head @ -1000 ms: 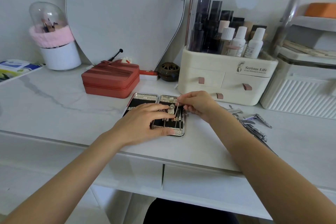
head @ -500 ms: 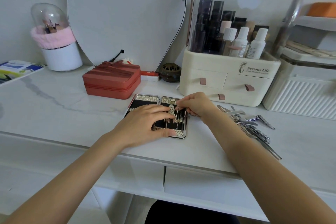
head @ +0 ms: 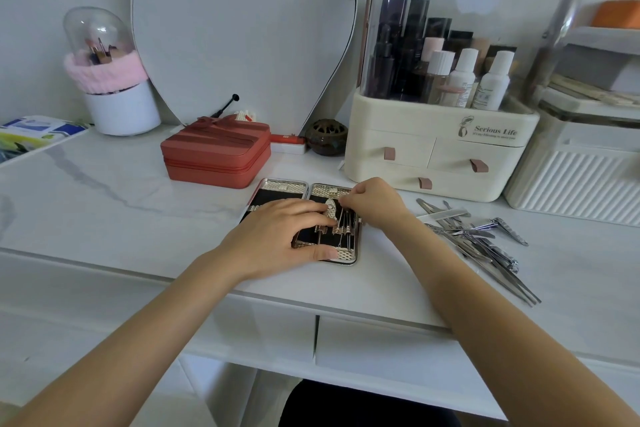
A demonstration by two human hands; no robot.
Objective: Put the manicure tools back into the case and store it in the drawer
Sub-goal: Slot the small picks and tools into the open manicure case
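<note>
The manicure case (head: 284,185) lies open and flat on the white table, with a black lining and silver textured edges. My left hand (head: 280,236) presses on it, fingers across both halves and thumb along the near edge. My right hand (head: 375,201) is at the far edge of the right half, fingertips pinched on a thin metal tool (head: 341,217) that lies among other thin tools held in the case's loops. A pile of loose metal tools (head: 478,236), with clippers and tweezers, lies on the table to the right.
A red zipped box (head: 216,154) sits just behind the case. A cream cosmetics organiser (head: 440,149) and a white ribbed box (head: 571,177) stand behind the loose tools. Two shut drawer fronts (head: 381,343) sit under the table edge. A brush holder (head: 121,107) stands far left.
My right hand has lowered the thin tool from upright down into the right half of the case. My left hand stays on the case.
</note>
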